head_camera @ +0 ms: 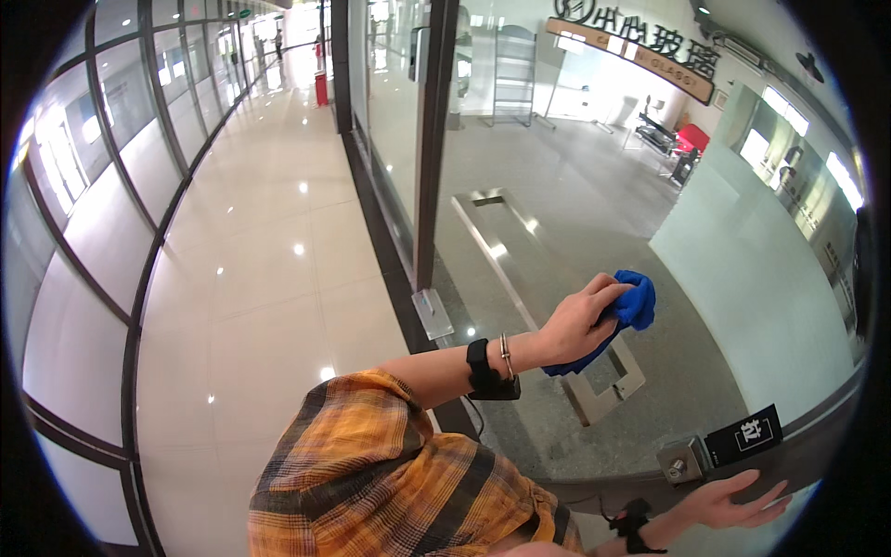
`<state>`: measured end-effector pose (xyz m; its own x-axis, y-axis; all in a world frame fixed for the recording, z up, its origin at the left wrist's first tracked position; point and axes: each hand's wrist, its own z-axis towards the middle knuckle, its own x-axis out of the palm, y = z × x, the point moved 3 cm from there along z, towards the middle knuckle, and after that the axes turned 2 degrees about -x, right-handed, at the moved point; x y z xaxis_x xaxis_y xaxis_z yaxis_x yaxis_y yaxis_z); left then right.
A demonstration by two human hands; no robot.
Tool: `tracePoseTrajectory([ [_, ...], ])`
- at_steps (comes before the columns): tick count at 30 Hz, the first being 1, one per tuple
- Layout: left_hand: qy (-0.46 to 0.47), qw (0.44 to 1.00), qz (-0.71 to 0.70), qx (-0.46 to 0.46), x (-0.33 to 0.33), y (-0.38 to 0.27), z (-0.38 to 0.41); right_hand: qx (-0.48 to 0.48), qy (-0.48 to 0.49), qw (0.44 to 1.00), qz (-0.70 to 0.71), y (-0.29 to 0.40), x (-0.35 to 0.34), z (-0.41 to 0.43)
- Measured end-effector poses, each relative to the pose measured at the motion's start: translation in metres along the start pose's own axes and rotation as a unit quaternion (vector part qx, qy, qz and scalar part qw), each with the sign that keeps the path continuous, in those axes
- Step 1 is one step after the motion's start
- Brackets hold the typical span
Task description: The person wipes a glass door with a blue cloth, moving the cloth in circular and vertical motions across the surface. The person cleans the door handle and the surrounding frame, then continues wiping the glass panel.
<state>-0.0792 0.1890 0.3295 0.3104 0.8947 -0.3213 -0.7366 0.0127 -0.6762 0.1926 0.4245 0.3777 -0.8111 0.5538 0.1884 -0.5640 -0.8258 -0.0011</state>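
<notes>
My left hand [578,324] reaches across the view, its fingers closed around a crumpled blue cloth [635,303]. The cloth is over a clear glass door panel [668,362], and part of it hangs below my palm. A long rectangular metal door handle [491,247] runs past the hand and is partly hidden behind it. At the lower right my right hand [741,501] is empty, with its fingers apart. Just above it are a square metal door lock [681,461] and a black sign [745,435] bearing white writing.
A dark door frame [433,139] rises left of the handle, with a metal fitting [432,313] at its foot. The tiled corridor [271,278] runs along a glass partition [104,244]. Beyond the glass are a shelf rack [514,73], a red chair [691,139] and a frosted panel [752,264].
</notes>
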Motion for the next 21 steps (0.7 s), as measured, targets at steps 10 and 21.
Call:
tracePoseTrajectory([
  [10, -0.019, 0.978, -0.202, -0.045, -0.007, 0.011, -0.051, 0.03, 0.455, 0.673, 0.582, 0.216, 0.046, -0.112],
  [21, 0.057, 0.99, -0.109, -0.064, -0.04, 0.044, -0.046, 0.185, 0.508, 0.631, 0.556, 0.227, 0.067, -0.146],
])
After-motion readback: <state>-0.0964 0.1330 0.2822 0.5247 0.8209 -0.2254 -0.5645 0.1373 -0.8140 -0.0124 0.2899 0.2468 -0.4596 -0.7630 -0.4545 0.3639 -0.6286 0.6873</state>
